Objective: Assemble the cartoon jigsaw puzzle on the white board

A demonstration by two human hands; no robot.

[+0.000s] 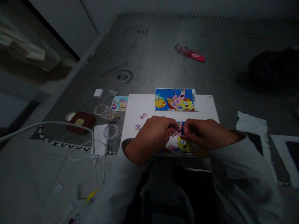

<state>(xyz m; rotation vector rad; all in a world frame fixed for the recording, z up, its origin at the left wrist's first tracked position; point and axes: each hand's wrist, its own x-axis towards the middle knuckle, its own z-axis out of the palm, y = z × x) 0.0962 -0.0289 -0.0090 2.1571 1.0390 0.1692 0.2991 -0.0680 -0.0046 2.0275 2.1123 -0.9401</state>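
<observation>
Holding left hand (154, 135) and right hand (205, 133) close together over the partly built puzzle (184, 145), at the near side of the white board (137, 104). Curling fingers narrow on both; can't tell about any piece pinched there. See puzzle directly below and between fingertips, lower part uncovered, white gap beside left hand. Note two loose pieces (143, 116) on board, just left of left hand; picture card (175, 100) flat beyond both hands; clear jar (101, 109) on its side, left of board, on grey tabletop (149, 71).
</observation>
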